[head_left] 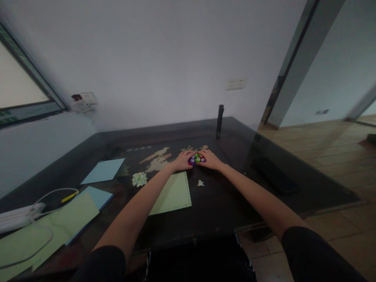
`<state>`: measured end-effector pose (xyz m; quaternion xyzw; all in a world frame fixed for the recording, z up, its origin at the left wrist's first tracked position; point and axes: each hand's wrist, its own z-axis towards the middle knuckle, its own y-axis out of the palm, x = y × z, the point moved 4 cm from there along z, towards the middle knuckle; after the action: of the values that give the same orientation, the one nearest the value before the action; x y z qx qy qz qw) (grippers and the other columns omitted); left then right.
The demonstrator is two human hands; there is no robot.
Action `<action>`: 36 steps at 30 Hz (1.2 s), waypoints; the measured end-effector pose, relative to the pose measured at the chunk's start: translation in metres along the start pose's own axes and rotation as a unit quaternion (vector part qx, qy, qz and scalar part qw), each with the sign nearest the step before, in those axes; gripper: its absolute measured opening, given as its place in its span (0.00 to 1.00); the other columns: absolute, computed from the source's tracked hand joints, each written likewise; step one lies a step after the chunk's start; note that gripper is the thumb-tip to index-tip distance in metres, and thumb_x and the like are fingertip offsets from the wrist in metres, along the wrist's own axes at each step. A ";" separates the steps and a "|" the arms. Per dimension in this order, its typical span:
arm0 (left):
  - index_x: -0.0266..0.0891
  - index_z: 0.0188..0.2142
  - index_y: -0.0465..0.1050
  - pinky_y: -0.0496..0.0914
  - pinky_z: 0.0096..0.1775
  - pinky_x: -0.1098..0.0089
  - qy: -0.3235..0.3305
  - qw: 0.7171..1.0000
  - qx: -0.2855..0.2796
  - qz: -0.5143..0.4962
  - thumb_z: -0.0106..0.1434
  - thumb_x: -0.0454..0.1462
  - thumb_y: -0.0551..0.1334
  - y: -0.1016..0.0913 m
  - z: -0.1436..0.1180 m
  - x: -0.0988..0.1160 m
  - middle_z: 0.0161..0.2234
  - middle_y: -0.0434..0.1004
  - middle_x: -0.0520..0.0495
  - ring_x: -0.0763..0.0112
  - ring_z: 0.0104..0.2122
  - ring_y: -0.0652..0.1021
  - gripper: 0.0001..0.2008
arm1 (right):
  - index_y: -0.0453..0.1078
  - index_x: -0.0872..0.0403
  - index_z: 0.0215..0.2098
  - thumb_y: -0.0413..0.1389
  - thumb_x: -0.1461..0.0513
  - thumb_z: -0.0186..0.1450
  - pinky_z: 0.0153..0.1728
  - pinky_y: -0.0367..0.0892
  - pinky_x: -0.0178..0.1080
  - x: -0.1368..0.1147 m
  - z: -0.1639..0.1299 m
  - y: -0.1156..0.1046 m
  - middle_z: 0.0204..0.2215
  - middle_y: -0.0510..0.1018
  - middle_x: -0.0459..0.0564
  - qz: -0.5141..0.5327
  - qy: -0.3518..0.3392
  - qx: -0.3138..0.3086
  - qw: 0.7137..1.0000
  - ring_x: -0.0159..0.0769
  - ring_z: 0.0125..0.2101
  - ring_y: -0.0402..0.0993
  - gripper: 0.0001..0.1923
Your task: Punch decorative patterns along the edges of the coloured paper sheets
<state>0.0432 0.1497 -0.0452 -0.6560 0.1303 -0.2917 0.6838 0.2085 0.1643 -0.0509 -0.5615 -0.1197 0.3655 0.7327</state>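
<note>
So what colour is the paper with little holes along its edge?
Light green, seen in the head view: the perforated sheet.

The person has 2 bare forearms, long and slim, uncovered from above the elbow down to the wrists. Each upper arm wears a dark sleeve, black or close to it, plain, with no print or stripe that shows; the left sleeve (102, 262) ends in a soft rounded hem, and the right sleeve (317, 254) looks the same cut. The left hand (183, 160) and right hand (210, 159) are bare: no gloves. They are too small and dim here to tell rings or a watch.
</note>
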 end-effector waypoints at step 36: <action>0.43 0.57 0.60 0.59 0.55 0.60 -0.041 0.994 0.100 -0.028 0.54 0.49 0.62 -0.015 -0.045 -0.037 0.55 0.62 0.42 0.58 0.54 0.66 0.32 | 0.54 0.52 0.62 0.59 0.46 0.54 0.57 0.54 0.51 -0.027 0.012 0.017 0.58 0.60 0.60 0.109 -0.060 0.001 0.992 0.49 0.58 0.56 0.42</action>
<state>-0.0152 0.1343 -0.0430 -0.5996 0.0533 -0.2951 0.7420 0.1760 0.1566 -0.0559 -0.5475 -0.1015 0.4764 0.6804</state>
